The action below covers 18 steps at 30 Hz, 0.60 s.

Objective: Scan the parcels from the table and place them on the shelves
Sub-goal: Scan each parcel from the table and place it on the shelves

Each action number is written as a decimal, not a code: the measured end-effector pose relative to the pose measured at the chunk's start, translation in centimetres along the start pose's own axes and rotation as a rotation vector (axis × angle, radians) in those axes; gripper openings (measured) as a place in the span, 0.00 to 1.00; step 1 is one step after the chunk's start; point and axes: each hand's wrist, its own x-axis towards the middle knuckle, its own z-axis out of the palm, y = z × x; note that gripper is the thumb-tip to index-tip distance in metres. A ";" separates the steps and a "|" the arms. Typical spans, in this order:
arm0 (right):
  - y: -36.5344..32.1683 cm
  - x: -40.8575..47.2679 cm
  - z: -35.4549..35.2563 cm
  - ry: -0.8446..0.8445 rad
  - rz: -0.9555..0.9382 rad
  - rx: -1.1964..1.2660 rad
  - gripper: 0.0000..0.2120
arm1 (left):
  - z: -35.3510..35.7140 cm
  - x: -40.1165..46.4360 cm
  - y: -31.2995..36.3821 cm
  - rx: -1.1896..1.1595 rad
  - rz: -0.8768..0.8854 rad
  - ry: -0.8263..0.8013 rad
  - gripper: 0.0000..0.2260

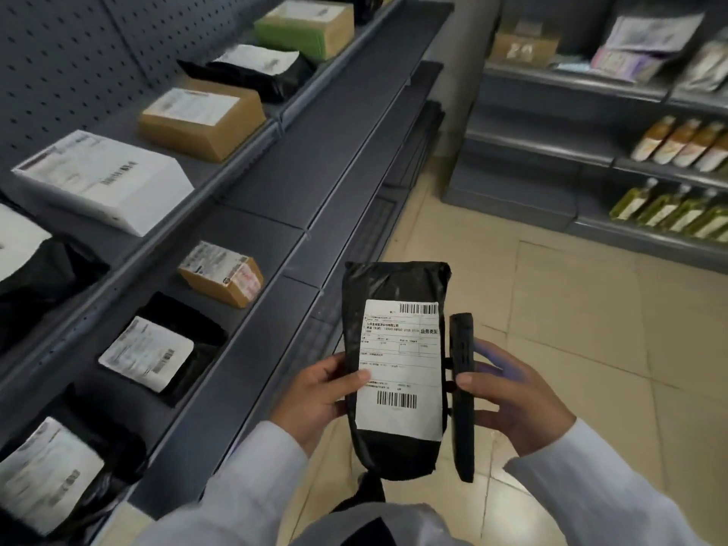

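Observation:
My left hand (315,400) grips a black plastic parcel (388,285) from its left side, thumb pressed on the white shipping label (400,368) with barcodes at top and bottom. The parcel stands upright in front of me, label facing up. My right hand (512,403) holds a black handheld scanner (461,392) edge-on, right beside the parcel's right edge. The grey shelves (275,179) run along my left, several labelled parcels lying on them.
On the left shelves lie a white box (106,179), brown boxes (201,122), a green box (305,27) and black bags (157,348). Another grey shelf unit (551,147) at the right back holds bottles (681,143) and packets. Tiled floor (571,309) lies between.

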 end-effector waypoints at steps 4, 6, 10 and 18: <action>-4.5 5.7 -0.5 -0.010 -0.018 -0.023 0.42 | 0.3 5.7 3.8 -0.045 0.009 0.014 0.12; -6.0 8.4 -0.6 -0.013 -0.007 -0.034 0.42 | 0.3 8.1 5.2 -0.067 0.007 0.051 0.11; -8.6 13.2 -1.0 -0.059 0.019 -0.046 0.44 | 0.5 12.2 7.5 -0.105 -0.009 0.124 0.12; -14.1 27.5 -2.1 -0.283 0.121 -0.165 0.43 | 1.1 20.4 10.4 -0.224 -0.018 0.373 0.15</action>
